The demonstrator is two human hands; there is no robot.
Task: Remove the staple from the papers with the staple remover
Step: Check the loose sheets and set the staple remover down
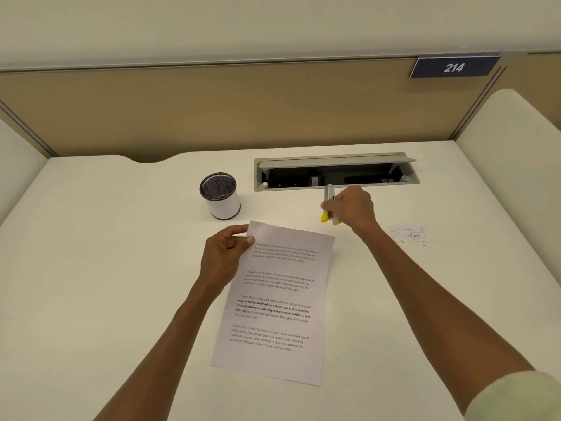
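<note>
Printed papers (274, 302) lie on the white desk in front of me, slightly turned. My left hand (226, 253) pinches their top left corner, thumb on top; a faint staple mark (256, 230) shows just beyond the thumb. Past the sheets' top right corner, my right hand (352, 206) grips the staple remover (328, 205), a yellow and metal tool. Its metal end points toward the back of the desk and its yellow end toward the papers. The fingers cover part of the tool.
A white pen cup (221, 196) with a black mesh rim stands left of the remover. An open cable tray (335, 173) is set into the desk behind my right hand. A scatter of loose staples (408, 233) lies at the right. Partition walls enclose the desk.
</note>
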